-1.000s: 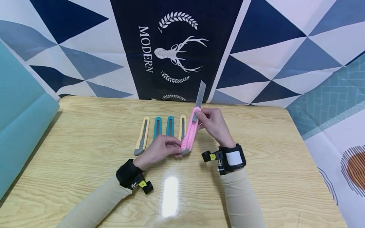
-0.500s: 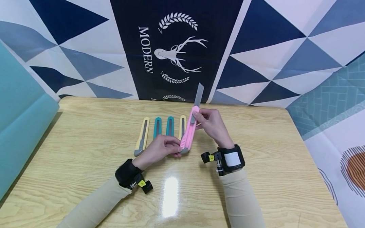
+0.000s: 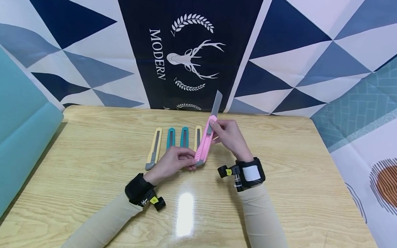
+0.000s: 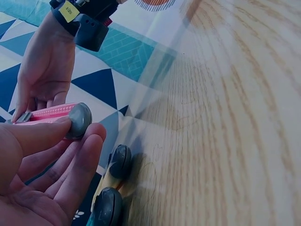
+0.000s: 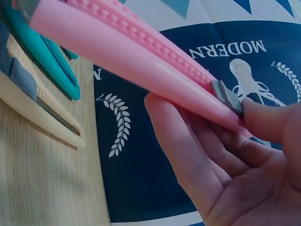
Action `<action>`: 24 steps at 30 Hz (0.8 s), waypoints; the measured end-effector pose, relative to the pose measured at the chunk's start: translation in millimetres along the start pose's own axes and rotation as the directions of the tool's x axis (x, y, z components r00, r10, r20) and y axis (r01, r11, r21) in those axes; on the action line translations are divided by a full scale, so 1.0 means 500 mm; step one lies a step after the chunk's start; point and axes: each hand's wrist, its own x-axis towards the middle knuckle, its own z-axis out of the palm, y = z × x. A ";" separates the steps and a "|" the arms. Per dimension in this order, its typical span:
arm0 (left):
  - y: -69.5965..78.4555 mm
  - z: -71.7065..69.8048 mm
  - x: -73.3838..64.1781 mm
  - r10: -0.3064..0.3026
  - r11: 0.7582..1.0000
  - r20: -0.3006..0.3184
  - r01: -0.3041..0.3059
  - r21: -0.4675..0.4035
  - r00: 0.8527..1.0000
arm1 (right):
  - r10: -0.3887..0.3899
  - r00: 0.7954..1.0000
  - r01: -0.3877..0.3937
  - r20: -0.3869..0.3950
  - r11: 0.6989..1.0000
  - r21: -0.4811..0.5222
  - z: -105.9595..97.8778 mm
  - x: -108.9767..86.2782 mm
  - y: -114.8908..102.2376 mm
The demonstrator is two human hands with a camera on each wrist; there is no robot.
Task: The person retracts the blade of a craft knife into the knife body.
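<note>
A pink utility knife (image 3: 204,146) is held between both hands above the table, tilted, with its long blade (image 3: 216,103) sticking out at the top. My left hand (image 3: 174,161) pinches its grey end cap (image 4: 81,120) between thumb and fingers. Up at the nose, my right hand (image 3: 230,135) grips the body, and its thumb presses against the grey slider (image 5: 226,98). Behind the left hand lie a yellow utility knife (image 3: 154,148), two teal ones, the left teal knife (image 3: 171,137) and the right teal knife (image 3: 184,137), and another yellow knife (image 3: 198,136), partly hidden.
The wooden table (image 3: 109,194) ends at a patterned backdrop (image 3: 187,75) close behind the row of knives. A light blue panel (image 3: 14,142) stands along the left edge. A bright reflection lies on the near tabletop.
Both hands and the pink knife have shifted slightly left. Its slider sits a little farther from the nose, and slightly less blade sticks out. The knives on the table stayed put.
</note>
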 end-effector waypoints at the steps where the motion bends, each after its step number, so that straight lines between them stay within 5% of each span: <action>1: 0.000 0.000 0.000 0.000 1.000 0.000 0.000 -0.002 1.000 | -0.007 1.000 0.007 -0.002 1.000 -0.003 0.001 0.001 0.000; 11: 0.020 -0.001 -0.004 -0.006 0.999 0.014 0.007 -0.051 1.000 | -0.039 0.999 0.038 -0.020 0.997 -0.060 0.007 -0.022 -0.052; 16: 0.058 0.002 -0.015 -0.005 0.999 0.007 0.005 -0.048 1.000 | -0.062 0.998 0.060 -0.030 0.996 -0.063 0.007 -0.003 -0.013; 24: 0.059 0.002 -0.017 0.013 0.999 -0.005 -0.013 -0.044 1.000 | -0.061 0.998 0.059 -0.032 0.996 -0.067 0.010 0.002 -0.001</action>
